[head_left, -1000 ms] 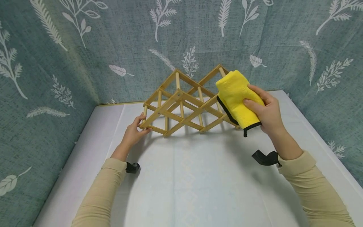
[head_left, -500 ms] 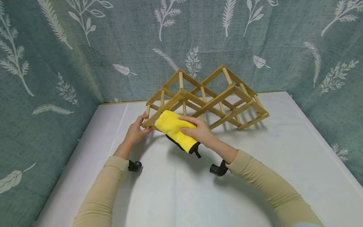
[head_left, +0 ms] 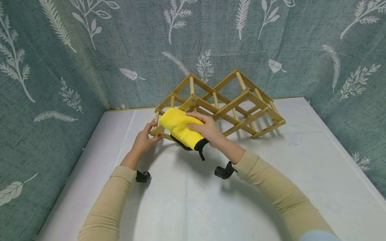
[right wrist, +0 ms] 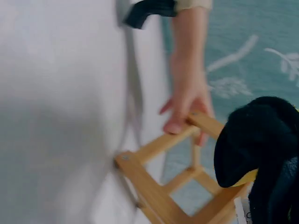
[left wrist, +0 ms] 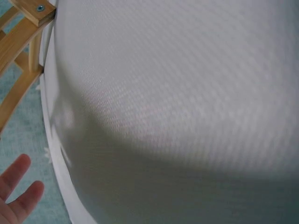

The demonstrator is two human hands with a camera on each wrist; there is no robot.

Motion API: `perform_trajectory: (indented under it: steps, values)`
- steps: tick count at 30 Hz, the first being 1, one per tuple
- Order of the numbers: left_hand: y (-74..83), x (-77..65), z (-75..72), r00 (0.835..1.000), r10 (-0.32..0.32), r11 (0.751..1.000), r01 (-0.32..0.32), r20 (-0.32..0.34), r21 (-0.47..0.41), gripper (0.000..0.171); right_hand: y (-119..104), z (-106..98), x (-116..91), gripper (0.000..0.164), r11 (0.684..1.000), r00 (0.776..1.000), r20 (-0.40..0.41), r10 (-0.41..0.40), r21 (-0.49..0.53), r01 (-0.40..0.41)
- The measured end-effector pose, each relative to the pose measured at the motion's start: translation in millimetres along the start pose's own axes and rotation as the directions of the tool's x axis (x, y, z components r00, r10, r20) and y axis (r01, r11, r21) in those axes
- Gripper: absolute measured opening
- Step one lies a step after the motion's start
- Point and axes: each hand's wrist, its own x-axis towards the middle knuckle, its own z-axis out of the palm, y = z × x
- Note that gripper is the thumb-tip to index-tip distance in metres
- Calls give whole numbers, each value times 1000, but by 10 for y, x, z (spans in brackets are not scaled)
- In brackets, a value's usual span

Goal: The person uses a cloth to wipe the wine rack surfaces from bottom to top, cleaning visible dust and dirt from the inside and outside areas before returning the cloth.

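A wooden folding wine rack (head_left: 241, 110) with crossed slats and round dowels stands spread out toward the back of the table. My left hand (head_left: 143, 144) holds its lower left corner, thumb at the front and fingers by the end dowel; the right wrist view shows this hand (right wrist: 187, 93) at the corner too. In the left wrist view, part of the rack (left wrist: 21, 39) and two fingertips (left wrist: 29, 196) show at the left. My right hand (head_left: 208, 129) grips a folded yellow microfibre cloth (head_left: 178, 125) with black edging, over the rack's left part. Its dark edging (right wrist: 261, 135) fills the right of the right wrist view.
A white cloth covers the table (head_left: 193, 201). Behind and beside it hangs a blue-green curtain (head_left: 144, 40) with white leaf prints. Black wrist mounts (head_left: 224, 170) stick out from both sleeves.
My right hand has brought the cloth from the rack's right end to its left part, then slightly up and left. The left hand keeps its hold on the corner.
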Motion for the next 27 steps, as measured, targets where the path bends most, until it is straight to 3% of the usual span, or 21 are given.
perform_trajectory:
  steps: [7, 11, 16, 19, 22, 27]
  values:
    - [-12, -10, 9, 1000, 14, 1000, -14, -9, -12, 63, -201, -291, -144, 44, 978, 991, -121, -61, 192, 83]
    - [-15, -7, 9, 1000, 25, 1000, -25, -19, -13, 63, -318, -487, -216, 43, 957, 971, -211, -111, 242, 162]
    - [-27, -5, 3, 1000, 11, 1000, -11, -19, -19, 61, -404, -635, -323, 42, 942, 933, -310, -182, 216, 256]
    - [-30, -8, -1, 1000, 9, 1000, -9, -24, -15, 62, -370, -579, -381, 43, 951, 935, -272, -229, 143, 275]
    - [-24, -4, 1, 1000, 9, 1000, -10, -24, -14, 62, -259, -436, -387, 43, 964, 952, -177, -250, 51, 262]
    - [-37, 15, 15, 1000, -10, 1000, 10, -4, -11, 62, 7, -155, -282, 41, 982, 986, -7, -164, -96, 163]
